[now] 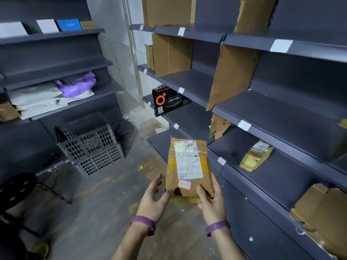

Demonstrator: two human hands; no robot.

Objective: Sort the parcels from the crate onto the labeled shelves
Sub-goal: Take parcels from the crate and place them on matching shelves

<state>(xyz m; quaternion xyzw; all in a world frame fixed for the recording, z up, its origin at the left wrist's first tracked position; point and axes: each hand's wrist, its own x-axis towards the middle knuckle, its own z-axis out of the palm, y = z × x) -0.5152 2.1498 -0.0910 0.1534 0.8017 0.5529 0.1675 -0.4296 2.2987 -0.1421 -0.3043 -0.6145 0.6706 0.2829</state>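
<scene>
A flat brown parcel (pixel 188 169) wrapped in yellowish tape, with a white shipping label and a small red-bordered sticker, is held up in front of me. My right hand (pixel 211 201) grips its lower right corner, thumb on the front face. My left hand (pixel 155 198) is beside its lower left edge with fingers spread, the fingertips touching or nearly touching the parcel. The grey slatted crate (pixel 90 145) stands on the floor to the left. The dark shelves (pixel 272 113) on the right carry white label tags (pixel 244 125) along their front edges.
A taped parcel (pixel 256 158) lies on a low right shelf, a black pan box (pixel 169 101) further back, with cardboard dividers (pixel 231 76) between bays. The left shelving holds white and purple bags (pixel 77 85). A black stool (pixel 16 186) is at lower left.
</scene>
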